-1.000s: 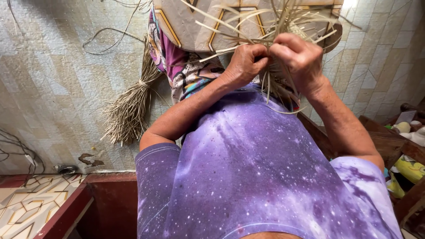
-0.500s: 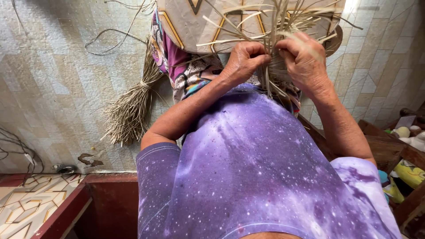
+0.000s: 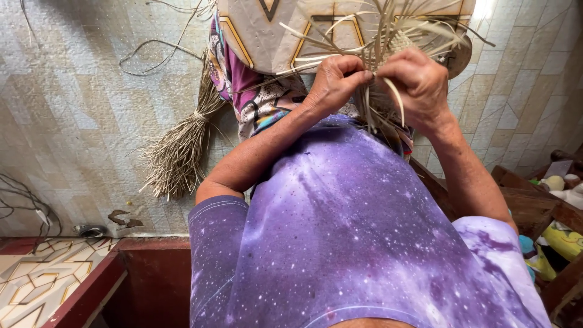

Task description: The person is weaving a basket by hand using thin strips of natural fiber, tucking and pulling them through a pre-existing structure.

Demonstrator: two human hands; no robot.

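1. Left hand: clenched, thumb and fingers pinching thin pale strips at the point where they cross.
2. Right hand: closed round the same bunch just beside the left; one strip loops out over its knuckles. The hands nearly touch.
3. Strips: the thing being worked. Stiff, straw-coloured, fanning up and outward from the grip, with loose ends also hanging below it against the shirt. A small woven start seems to sit just above the right hand; too hidden to be sure.
4. Handling note, as a judgement: keep the left pinch firm on the crossing while the right bends a single strip; work close to the pinch so the weave stays tight, and ease each bend rather than crease it, since such strips look brittle.
5. Behind the grip: patterned cloth and a tan panel.
6. Out past the left elbow: a tied bundle of dry fibre on the tiled floor, with stray cords.
7. Below the right forearm: dark wooden furniture holding small coloured objects.
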